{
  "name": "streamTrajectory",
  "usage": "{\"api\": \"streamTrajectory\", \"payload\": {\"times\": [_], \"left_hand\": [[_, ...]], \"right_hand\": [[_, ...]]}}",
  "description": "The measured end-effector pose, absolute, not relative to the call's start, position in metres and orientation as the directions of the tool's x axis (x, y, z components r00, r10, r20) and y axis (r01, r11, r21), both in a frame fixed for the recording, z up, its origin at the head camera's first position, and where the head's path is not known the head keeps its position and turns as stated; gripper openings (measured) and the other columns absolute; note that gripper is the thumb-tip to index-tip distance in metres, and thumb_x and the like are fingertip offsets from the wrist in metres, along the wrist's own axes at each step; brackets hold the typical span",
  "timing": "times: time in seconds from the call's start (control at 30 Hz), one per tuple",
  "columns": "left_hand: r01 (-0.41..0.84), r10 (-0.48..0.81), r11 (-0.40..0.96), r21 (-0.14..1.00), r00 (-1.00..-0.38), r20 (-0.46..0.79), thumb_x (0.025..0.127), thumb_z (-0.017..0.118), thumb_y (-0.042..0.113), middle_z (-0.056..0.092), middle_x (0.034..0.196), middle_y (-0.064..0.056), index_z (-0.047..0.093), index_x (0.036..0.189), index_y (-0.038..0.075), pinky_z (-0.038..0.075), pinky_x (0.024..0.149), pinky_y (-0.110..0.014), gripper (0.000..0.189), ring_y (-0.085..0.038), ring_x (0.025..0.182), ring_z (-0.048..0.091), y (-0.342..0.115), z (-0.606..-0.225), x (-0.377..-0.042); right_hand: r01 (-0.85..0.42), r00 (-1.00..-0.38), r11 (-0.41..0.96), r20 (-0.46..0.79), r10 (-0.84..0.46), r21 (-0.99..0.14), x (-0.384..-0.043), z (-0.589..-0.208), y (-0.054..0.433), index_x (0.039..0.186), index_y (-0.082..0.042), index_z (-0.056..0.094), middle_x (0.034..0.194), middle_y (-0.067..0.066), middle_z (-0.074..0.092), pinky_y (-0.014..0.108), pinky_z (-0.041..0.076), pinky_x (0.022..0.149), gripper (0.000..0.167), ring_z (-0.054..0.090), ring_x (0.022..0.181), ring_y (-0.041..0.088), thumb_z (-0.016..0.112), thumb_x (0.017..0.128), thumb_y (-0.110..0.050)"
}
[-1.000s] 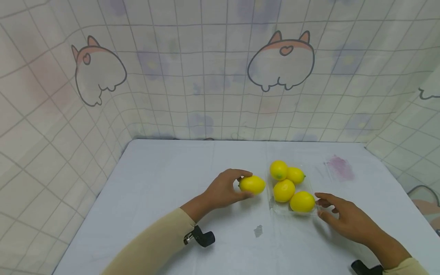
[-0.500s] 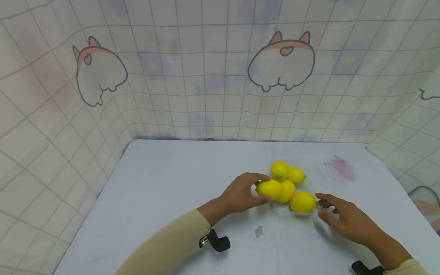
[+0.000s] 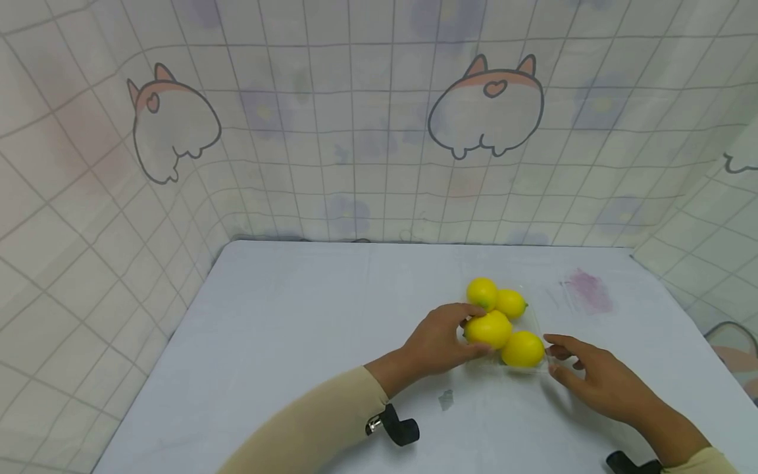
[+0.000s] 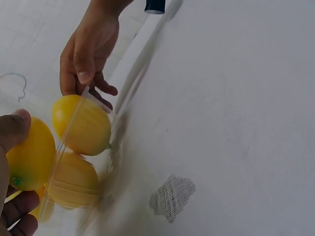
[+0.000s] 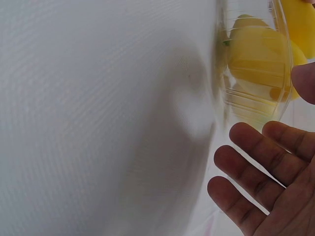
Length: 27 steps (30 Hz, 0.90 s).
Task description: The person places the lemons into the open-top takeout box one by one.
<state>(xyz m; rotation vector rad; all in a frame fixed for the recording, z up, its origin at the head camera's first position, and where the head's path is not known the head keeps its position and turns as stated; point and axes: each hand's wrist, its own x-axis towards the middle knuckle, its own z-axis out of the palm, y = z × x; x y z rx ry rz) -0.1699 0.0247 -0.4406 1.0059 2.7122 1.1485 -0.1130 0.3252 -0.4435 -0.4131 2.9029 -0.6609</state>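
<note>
My left hand (image 3: 441, 339) grips a yellow lemon (image 3: 488, 330) between thumb and fingers, over the left part of a clear plastic container (image 3: 537, 322). Inside it lie a front lemon (image 3: 524, 349), a back-left lemon (image 3: 482, 291) and a back-right lemon (image 3: 512, 303). Another lemon in the container is hidden behind the held one in the head view. In the left wrist view the held lemon (image 4: 34, 155) is above the container's rim. My right hand (image 3: 598, 378) is at the container's right edge, fingers relaxed and spread, thumb tip right at the rim.
The container stands on a table with a white cloth (image 3: 296, 303). A grey patch (image 3: 446, 399) is on the cloth in front of it, and a pink stain (image 3: 587, 289) lies to the back right. A patterned curtain (image 3: 385, 131) surrounds the table's back and sides.
My left hand has carried the lemon rightward from beside the container to over its left part, covering a lemon there. My right hand has stayed at the right edge.
</note>
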Motion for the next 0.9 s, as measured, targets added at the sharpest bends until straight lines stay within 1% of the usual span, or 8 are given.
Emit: {"api": "streamTrajectory", "payload": {"times": [0.13,0.27,0.33,0.53,0.73,0.83,0.9], "left_hand": [[0.58,0.583,0.53,0.618,-0.779,0.232,0.089,0.079,0.045,0.064,0.13,0.01,0.062,0.139,0.017,0.045,0.095,-0.015,0.06,-0.002,0.104,0.056,0.031,-0.443,-0.167],[0.624,0.59,0.547,0.558,-0.76,0.272,0.088,0.079,0.05,0.065,0.13,0.011,0.063,0.137,0.018,0.043,0.103,-0.02,0.061,-0.005,0.115,0.058,0.034,-0.444,-0.164],[0.644,0.592,0.559,0.522,-0.751,0.293,0.087,0.079,0.053,0.065,0.131,0.011,0.063,0.137,0.019,0.042,0.106,-0.022,0.063,-0.008,0.119,0.058,0.034,-0.445,-0.163],[0.691,0.606,0.564,0.452,-0.718,0.342,0.085,0.077,0.058,0.062,0.137,0.008,0.059,0.14,0.018,0.039,0.111,-0.027,0.07,-0.012,0.127,0.054,0.027,-0.444,-0.162],[0.733,0.614,0.511,0.449,-0.677,0.407,0.086,0.079,0.054,0.062,0.136,0.009,0.061,0.135,0.017,0.036,0.112,-0.025,0.064,-0.01,0.129,0.052,0.007,-0.441,-0.164],[0.717,0.599,0.527,0.456,-0.694,0.399,0.089,0.076,0.052,0.06,0.136,0.008,0.061,0.135,0.018,0.038,0.112,-0.026,0.059,-0.01,0.128,0.053,-0.01,-0.442,-0.165],[0.691,0.586,0.555,0.464,-0.72,0.372,0.092,0.073,0.052,0.059,0.137,0.007,0.06,0.135,0.019,0.04,0.111,-0.029,0.056,-0.011,0.129,0.052,-0.024,-0.442,-0.166]], "right_hand": [[-0.239,-0.952,0.865,-0.067,-0.298,-0.441,-0.113,-0.444,0.326,0.145,-0.005,0.052,0.123,0.006,0.07,0.045,0.057,0.085,0.055,0.065,0.107,0.024,0.066,0.1,-0.035],[-0.251,-0.95,0.859,-0.057,-0.307,-0.446,-0.112,-0.445,0.325,0.144,-0.005,0.053,0.122,0.006,0.07,0.045,0.057,0.084,0.054,0.065,0.105,0.025,0.067,0.1,-0.033],[-0.253,-0.951,0.862,-0.051,-0.305,-0.439,-0.112,-0.445,0.324,0.144,-0.007,0.053,0.122,0.004,0.07,0.045,0.057,0.085,0.053,0.065,0.105,0.023,0.067,0.1,-0.034],[-0.258,-0.95,0.86,-0.048,-0.31,-0.44,-0.113,-0.443,0.323,0.144,-0.006,0.053,0.122,0.005,0.07,0.046,0.056,0.085,0.054,0.065,0.104,0.023,0.066,0.101,-0.035],[-0.245,-0.951,0.862,-0.063,-0.302,-0.444,-0.114,-0.442,0.321,0.145,-0.006,0.052,0.123,0.006,0.07,0.047,0.055,0.087,0.055,0.065,0.106,0.025,0.065,0.101,-0.037],[-0.233,-0.953,0.864,-0.073,-0.295,-0.446,-0.112,-0.442,0.321,0.145,-0.006,0.052,0.124,0.006,0.07,0.048,0.055,0.087,0.057,0.065,0.106,0.025,0.064,0.101,-0.04],[-0.225,-0.954,0.864,-0.077,-0.288,-0.45,-0.111,-0.443,0.321,0.145,-0.006,0.052,0.124,0.007,0.069,0.049,0.055,0.087,0.058,0.065,0.106,0.026,0.064,0.101,-0.042]]}}
